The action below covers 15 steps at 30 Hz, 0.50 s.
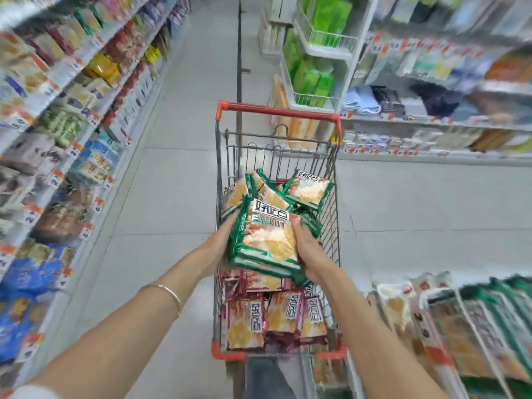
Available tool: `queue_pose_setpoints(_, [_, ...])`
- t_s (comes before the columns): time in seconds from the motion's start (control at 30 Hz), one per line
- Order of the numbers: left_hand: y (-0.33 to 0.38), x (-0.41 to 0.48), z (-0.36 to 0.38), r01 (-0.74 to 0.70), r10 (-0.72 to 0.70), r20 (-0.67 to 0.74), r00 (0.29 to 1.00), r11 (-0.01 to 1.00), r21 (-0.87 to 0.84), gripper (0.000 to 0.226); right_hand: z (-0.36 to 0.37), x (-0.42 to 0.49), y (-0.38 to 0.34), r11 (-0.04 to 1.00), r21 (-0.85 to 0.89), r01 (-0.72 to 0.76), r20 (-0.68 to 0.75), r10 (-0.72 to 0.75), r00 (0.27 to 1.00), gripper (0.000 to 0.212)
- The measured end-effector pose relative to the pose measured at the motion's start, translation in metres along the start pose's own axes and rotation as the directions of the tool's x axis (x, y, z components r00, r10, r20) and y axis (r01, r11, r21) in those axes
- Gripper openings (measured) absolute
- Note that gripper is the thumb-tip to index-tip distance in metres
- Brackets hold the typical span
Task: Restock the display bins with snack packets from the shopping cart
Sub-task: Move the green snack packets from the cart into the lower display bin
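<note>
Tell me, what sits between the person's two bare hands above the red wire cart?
In the head view, a stack of green-edged snack packets, clamped between left hand and right hand.

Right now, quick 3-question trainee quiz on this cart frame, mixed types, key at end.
1. True or false: both hands, left hand and right hand, grip the stack of green packets.
2. The red packets lie at which end of the shopping cart? A far end B near end
3. Fill in: the left wrist wears a ___.

Key: 1 true; 2 B; 3 bracelet
</note>
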<state>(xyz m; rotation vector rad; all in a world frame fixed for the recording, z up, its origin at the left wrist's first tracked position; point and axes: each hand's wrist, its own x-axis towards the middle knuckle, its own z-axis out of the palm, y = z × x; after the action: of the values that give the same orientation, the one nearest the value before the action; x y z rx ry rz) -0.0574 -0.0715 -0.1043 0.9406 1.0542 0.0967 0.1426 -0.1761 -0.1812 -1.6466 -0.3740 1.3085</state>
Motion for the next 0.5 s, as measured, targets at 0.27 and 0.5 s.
queue_pose_setpoints(0.27, [-0.045, -0.087, 0.08, -0.134, -0.01, 0.37, 0.929, 0.923, 0.362, 0.064, -0.028, -0.183, 0.065, 0.992, -0.077, 0.098, -0.355, -0.119, 0.927, 0.112])
queue_pose_setpoints(0.5, [-0.097, -0.166, 0.243, -0.321, -0.071, 0.619, 0.782, 0.806, 0.497, 0.017, -0.114, -0.369, 0.113, 0.976, 0.141, 0.165, -0.642, -0.036, 0.766, 0.125])
